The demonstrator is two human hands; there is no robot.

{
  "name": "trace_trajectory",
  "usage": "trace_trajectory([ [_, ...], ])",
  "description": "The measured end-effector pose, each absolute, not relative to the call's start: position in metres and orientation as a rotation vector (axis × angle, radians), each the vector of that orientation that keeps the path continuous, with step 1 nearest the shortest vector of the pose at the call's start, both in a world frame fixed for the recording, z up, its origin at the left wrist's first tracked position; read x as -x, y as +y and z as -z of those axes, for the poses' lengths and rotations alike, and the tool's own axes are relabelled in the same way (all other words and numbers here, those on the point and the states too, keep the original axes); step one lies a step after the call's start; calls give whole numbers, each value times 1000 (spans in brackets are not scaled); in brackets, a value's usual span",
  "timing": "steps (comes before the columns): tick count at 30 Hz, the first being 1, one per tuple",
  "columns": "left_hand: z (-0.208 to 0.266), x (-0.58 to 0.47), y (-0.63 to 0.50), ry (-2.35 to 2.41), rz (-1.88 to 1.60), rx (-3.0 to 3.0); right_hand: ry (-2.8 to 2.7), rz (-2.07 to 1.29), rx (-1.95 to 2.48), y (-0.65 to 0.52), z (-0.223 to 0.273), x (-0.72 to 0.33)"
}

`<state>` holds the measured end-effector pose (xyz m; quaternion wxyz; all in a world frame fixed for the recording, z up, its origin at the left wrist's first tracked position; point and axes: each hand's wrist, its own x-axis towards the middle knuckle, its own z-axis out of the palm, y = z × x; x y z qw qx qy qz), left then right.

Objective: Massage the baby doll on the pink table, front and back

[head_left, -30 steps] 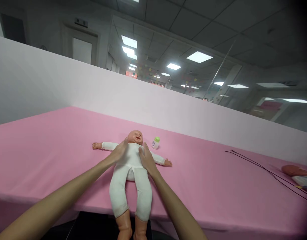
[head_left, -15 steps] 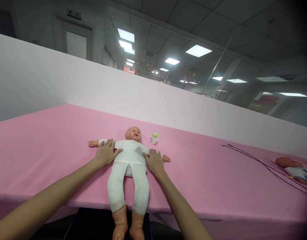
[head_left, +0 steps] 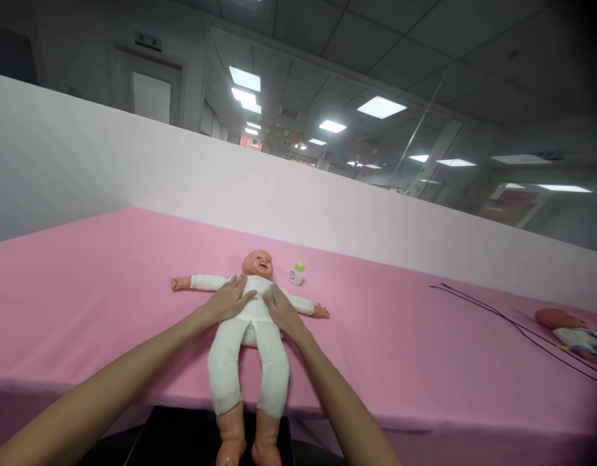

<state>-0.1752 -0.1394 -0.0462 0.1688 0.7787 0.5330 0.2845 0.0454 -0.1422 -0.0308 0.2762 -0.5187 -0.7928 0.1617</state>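
Note:
A baby doll (head_left: 250, 331) with a white cloth body lies on its back, arms spread wide and its feet past the table's front edge. My left hand (head_left: 228, 299) rests flat on the left side of its chest, fingers stretched toward the doll's head. On the right side of the chest lies my right hand (head_left: 281, 309), also flat, its fingers extended. The two hands are apart, with a strip of white cloth showing between them. Just right of the doll's head stands a small bottle (head_left: 297, 273) with a green cap.
Pink cloth covers the table (head_left: 386, 336). Thin black cables (head_left: 497, 313) run across its right part toward a second doll (head_left: 570, 330) at the right edge. Behind the table rises a white partition (head_left: 298, 200), with glass above it.
Both my hands have moved inward, from the doll's upper arms and sides onto its chest. The doll and the bottle stay in place; the view has tilted slightly.

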Motion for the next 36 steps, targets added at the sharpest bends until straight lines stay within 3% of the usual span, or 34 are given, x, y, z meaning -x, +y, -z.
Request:
trace_trajectory([
  [6, 74, 231, -141, 1966, -774, -2474, -2220, 108, 1703, -142, 47, -87],
  [10, 68, 260, -145, 2061, -745, -2587, -2186, 397, 1840, -142, 47, -119],
  [13, 54, 282, -146, 2130, -661, -2505, -1975, 364, 2008, -142, 39, -146],
  [18, 43, 324, -149, 1869, -766, -2154, -1739, -4, 2177, -139, 33, -184],
  [24, 39, 327, -151, 1537, -1313, -1646, -1466, -644, 1618, -136, 35, -172],
  [27, 34, 309, -156, 1456, -1553, -1367, -1352, -806, 1294, -144, 25, -151],
  [31, 26, 289, -175, 1365, -1590, -1600, -1719, -643, 1092, -172, 10, -130],
  [36, 33, 275, -215, 991, -1161, -2460, -2492, -70, 777, -208, 22, -122],
])
